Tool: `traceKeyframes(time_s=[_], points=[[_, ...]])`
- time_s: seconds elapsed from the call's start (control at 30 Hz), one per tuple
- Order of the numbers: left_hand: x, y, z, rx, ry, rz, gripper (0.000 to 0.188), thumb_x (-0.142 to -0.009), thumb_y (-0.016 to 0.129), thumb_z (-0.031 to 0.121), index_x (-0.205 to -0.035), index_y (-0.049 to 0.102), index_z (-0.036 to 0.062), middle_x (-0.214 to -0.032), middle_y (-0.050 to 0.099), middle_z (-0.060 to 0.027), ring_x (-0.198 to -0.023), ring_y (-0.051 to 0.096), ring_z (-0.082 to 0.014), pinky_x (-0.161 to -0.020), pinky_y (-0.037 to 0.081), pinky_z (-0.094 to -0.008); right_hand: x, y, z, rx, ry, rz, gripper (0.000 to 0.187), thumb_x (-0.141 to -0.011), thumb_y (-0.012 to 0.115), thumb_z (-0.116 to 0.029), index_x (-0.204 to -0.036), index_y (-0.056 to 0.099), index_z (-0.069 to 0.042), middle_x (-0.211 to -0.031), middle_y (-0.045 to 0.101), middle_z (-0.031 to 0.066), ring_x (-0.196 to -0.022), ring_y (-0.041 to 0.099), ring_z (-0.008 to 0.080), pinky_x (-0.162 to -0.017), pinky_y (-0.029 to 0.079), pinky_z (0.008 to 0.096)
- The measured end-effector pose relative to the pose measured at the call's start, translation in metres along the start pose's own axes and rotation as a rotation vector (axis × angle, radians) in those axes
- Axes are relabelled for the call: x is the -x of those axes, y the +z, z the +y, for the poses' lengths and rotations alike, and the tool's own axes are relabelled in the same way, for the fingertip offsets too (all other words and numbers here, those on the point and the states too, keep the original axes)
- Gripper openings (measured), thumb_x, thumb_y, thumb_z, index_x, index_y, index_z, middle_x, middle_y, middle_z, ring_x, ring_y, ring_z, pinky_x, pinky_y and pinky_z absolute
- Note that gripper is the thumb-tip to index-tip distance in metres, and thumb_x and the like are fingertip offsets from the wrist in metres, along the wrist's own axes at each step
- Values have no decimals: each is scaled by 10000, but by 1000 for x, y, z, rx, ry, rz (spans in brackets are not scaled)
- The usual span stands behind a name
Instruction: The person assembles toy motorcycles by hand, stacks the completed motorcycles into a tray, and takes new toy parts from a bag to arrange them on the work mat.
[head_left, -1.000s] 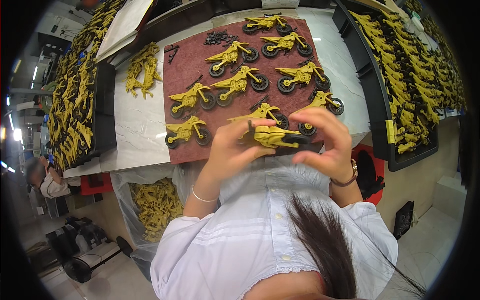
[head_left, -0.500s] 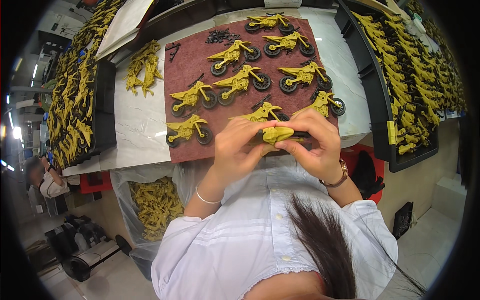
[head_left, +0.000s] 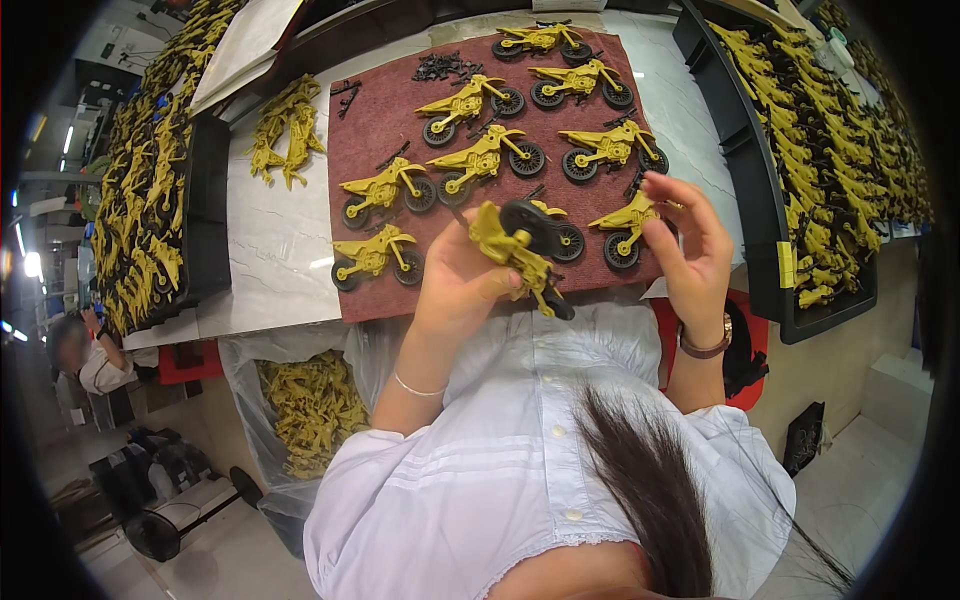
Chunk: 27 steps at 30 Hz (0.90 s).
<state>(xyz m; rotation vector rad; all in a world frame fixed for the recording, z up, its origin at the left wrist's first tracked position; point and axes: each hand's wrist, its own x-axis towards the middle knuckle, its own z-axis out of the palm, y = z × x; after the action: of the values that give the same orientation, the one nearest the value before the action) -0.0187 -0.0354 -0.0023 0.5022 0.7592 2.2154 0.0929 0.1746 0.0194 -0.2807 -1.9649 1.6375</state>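
Observation:
My left hand (head_left: 450, 290) grips a yellow toy motorcycle (head_left: 490, 236) with black wheels, tilted above the front of the dark red cloth (head_left: 385, 140). My thumb presses on its yellow body. To the right, my right hand (head_left: 700, 255) is open, thumb and fingers apart, beside another toy motorcycle (head_left: 622, 220) lying on the cloth and partly covering it. A small black part shows near the fingertips. Several more toy motorcycles (head_left: 485, 155) lie in rows on the cloth. One just behind the held toy is mostly hidden.
A pile of small black parts (head_left: 445, 68) sits at the cloth's far edge. Yellow pieces (head_left: 285, 135) lie on the white tabletop to the left. Black trays (head_left: 755, 180) full of yellow toys flank the table. Below left hangs a clear bag (head_left: 310, 410) of yellow parts.
Both hands were together around the yellow toy. My left hand has now turned it, bringing its wheels into view, while my right hand has let go and moved right.

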Motion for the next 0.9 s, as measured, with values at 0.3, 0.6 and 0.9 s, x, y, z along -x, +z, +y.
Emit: traceKeyframes(time_s=[0.3, 0.6, 0.9], points=[[-2, -3, -3, 11, -91, 29, 570, -847, 661, 69, -1329, 357, 54, -1044, 584, -187, -971, 618, -289, -836, 526, -397, 2, -43, 46, 964, -12, 230, 522, -786, 734, -253, -1221, 553, -27, -1140, 580, 178, -1086, 534, 324, -948, 405, 400], [-11, 1, 20, -424, -75, 13, 471, -786, 666, -56, -1217, 474, -49, -1102, 608, -107, -975, 618, -179, -816, 520, -302, -9, -66, 47, 690, 159, -22, 418, -751, 750, -153, -1077, 603, 64, -927, 653, 106, -850, 628, 183, -766, 489, 294], [-24, 4, 26, -1591, 33, -158, 426, -682, 795, 178, -1016, 634, -33, -1038, 608, -127, -905, 571, -236, -794, 456, -340, -7, -90, 25, 234, 433, -125, 261, -775, 736, -67, -986, 630, 46, -851, 664, 39, -772, 602, 68, -658, 474, 205]])
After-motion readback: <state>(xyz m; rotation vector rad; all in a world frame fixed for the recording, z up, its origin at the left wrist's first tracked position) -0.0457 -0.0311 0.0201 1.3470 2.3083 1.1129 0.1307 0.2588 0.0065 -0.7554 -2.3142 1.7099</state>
